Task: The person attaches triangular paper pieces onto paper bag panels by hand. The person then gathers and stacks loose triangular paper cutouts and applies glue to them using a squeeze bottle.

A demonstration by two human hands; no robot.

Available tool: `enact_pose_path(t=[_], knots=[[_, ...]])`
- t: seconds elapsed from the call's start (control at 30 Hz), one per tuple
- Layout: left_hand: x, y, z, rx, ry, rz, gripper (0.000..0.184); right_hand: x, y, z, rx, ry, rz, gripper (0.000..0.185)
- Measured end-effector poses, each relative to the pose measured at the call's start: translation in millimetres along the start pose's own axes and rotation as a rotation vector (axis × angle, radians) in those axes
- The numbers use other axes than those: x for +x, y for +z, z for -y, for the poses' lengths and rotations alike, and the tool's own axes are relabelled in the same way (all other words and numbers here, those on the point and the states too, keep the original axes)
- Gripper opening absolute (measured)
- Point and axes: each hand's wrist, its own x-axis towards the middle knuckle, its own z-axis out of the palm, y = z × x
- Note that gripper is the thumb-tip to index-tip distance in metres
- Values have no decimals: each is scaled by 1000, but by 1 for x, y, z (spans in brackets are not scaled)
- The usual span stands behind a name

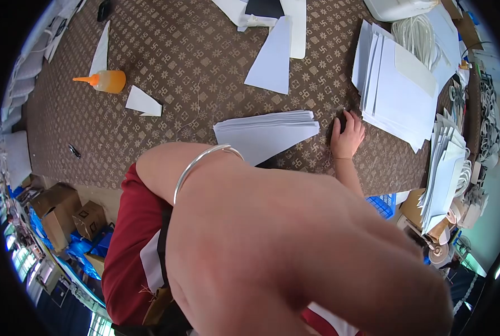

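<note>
My left hand (294, 235), with a silver bangle (191, 171) on its wrist, is raised very close to the camera and fills the lower middle of the view. Its fingers run out of sight or blur, so their pose is unclear. On the patterned brown tabletop (171, 78) rests my right hand (348, 137), fingers apart and holding nothing. Just left of it lies a stack of cut white paper pieces (266, 131), partly covered by my left hand. Beyond its fingertips, to the right, is a larger pile of white sheets (398, 92).
A squeeze bottle with orange contents (111, 82) lies at the left beside a white scrap (144, 102). Small thread snips (74, 151) sit near the left edge. White pieces (272, 61) lie at the far side. Coiled white cord (415, 36) rests at the upper right.
</note>
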Motion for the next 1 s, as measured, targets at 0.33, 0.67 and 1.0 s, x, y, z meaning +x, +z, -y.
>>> enact_pose_path(t=[0.33, 0.67, 1.0], knots=[[3, 7, 7, -87, 47, -37, 7, 2, -1, 0, 1, -4, 2, 35], [1, 3, 9, -181, 89, -100, 8, -1, -2, 0, 3, 1, 22, 35], [-1, -83, 85, 673, -89, -103, 17, 3, -5, 3, 25, 4, -23, 34]])
